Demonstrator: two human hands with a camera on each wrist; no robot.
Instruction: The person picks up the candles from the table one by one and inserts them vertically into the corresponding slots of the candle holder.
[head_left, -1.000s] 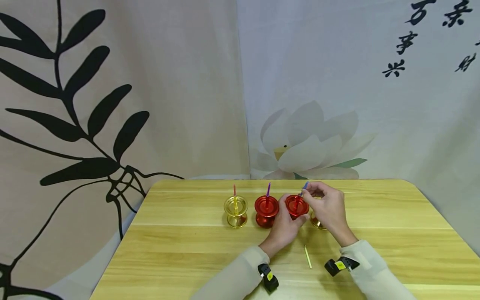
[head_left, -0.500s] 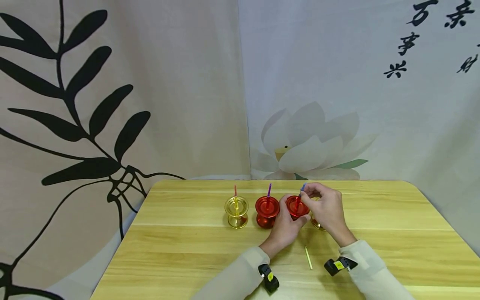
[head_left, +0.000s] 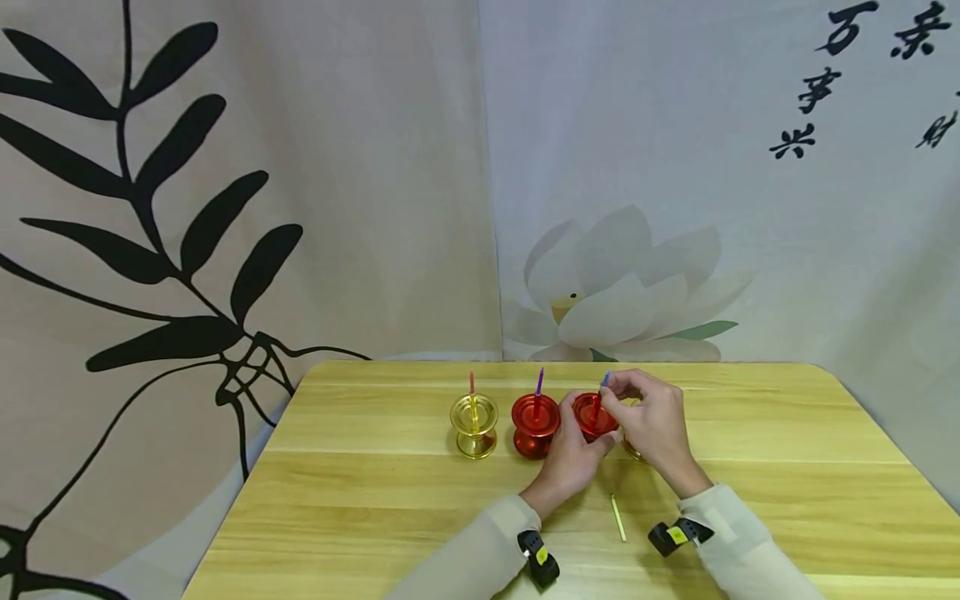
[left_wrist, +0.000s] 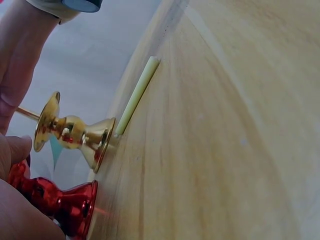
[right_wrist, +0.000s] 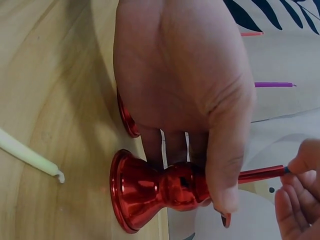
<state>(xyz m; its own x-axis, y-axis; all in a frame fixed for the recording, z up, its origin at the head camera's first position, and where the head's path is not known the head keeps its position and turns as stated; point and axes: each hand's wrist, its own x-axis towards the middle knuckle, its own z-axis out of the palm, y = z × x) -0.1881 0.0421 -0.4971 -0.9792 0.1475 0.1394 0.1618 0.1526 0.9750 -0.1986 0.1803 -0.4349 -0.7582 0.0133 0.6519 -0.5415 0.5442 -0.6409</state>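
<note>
My left hand [head_left: 572, 457] grips a red metal candle holder [head_left: 593, 416] by its stem, thumb and fingers curled round it [right_wrist: 155, 192]. My right hand [head_left: 611, 395] pinches a thin candle with a blue tip [head_left: 604, 380] that stands in that holder's cup; in the right wrist view the candle [right_wrist: 261, 173] runs from the cup to my fingertips [right_wrist: 299, 165]. A gold holder [head_left: 632, 451] stands just right of it, mostly hidden behind my right hand and plain in the left wrist view [left_wrist: 75, 135].
To the left stand a red holder [head_left: 535, 425] with a purple candle [head_left: 538, 382] and a gold holder [head_left: 473, 423] with a red candle [head_left: 471, 383]. A pale yellow candle [head_left: 617, 517] lies on the wooden table [head_left: 360, 500] between my wrists. Curtains hang behind.
My right hand has brought the blue-tipped candle slightly down and left, from a tilt to nearly upright in the red holder. The left hand keeps its grip.
</note>
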